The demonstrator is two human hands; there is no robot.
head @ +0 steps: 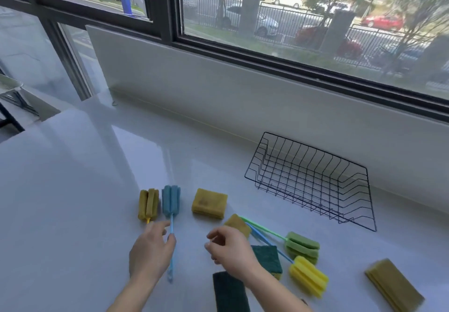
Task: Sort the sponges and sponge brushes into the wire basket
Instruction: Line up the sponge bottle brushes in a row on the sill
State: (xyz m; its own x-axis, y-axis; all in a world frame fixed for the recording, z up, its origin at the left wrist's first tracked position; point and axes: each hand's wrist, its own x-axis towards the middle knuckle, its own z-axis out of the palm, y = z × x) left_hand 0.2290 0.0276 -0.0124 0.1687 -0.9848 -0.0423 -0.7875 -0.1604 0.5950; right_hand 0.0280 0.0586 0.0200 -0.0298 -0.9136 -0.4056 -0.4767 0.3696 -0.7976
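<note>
Blue sponge brush (pixel 170 201) lies beside your left hand (pixel 150 251), fingers relaxed, poised for pickup; right hand (pixel 230 247) loosely curled, empty.

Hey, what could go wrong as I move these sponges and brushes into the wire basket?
The blue brush lies beside the mustard brush; lifting it by the thin handle at your left hand may knock that one. The green brush and yellow brush handles converge by your right hand, so pulling one might drag the other. Thin handles could poke through gaps in the wire basket.
</note>
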